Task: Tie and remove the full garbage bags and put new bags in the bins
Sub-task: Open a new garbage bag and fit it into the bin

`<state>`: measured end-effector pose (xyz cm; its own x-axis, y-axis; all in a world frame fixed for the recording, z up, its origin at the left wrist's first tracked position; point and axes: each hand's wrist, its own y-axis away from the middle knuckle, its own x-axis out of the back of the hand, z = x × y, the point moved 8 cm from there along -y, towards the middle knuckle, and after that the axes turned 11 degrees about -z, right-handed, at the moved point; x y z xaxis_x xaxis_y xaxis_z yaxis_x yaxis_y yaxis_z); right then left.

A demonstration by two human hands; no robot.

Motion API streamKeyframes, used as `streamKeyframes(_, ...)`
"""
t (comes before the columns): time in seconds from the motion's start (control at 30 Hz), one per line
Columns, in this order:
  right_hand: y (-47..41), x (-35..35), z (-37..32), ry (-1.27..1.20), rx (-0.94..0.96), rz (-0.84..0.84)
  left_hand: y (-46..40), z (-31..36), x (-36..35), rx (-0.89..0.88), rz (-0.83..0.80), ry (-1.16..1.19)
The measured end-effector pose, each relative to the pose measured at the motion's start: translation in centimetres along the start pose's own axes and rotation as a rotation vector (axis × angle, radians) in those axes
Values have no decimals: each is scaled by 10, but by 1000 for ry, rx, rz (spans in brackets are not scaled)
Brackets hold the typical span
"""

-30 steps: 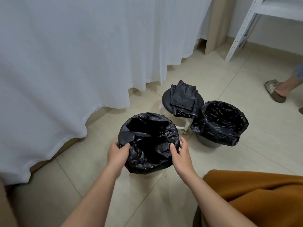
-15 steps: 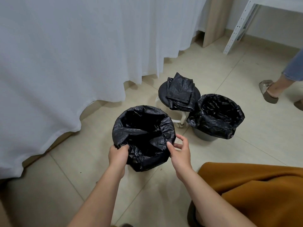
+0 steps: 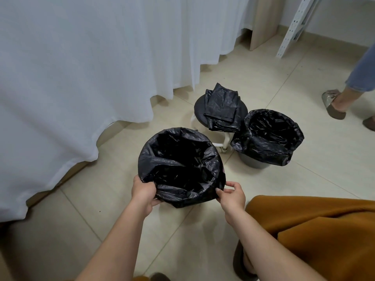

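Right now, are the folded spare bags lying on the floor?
No, the folded spare bags lie on top of the round black stool, between the curtain and the far bin.

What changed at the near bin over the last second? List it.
The right hand slid from the bin's right side toward its near edge and now pinches the bag's rim. The left hand kept its grip on the black bag. The folded bags on the stool and the second lined bin stayed put.

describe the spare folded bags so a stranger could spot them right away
Below the white curtain hem stand two black-lined bins. Between them is a low round stool, and the spare bags lie on it: a flat folded stack, not opened over a bin.
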<state>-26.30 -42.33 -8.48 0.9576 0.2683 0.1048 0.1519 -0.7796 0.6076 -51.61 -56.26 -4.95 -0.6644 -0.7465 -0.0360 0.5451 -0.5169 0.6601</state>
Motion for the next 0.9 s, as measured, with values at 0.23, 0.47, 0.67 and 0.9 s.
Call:
streamKeyframes(0.23, 17, 3, -50, 191, 248, 171, 5, 10, 9, -56, 46, -107)
streamKeyframes(0.47, 20, -42, -57, 165, 282, -263, 8, 4, -5, 31, -65, -186)
streamKeyframes(0.67, 16, -50, -23, 63, 20, -452, 2, 18, 10, 2, -62, -201)
streamKeyframes(0.9, 32, -44, -78, 747, 559, -70, 29, 65, -19, -594, 172, -1189)
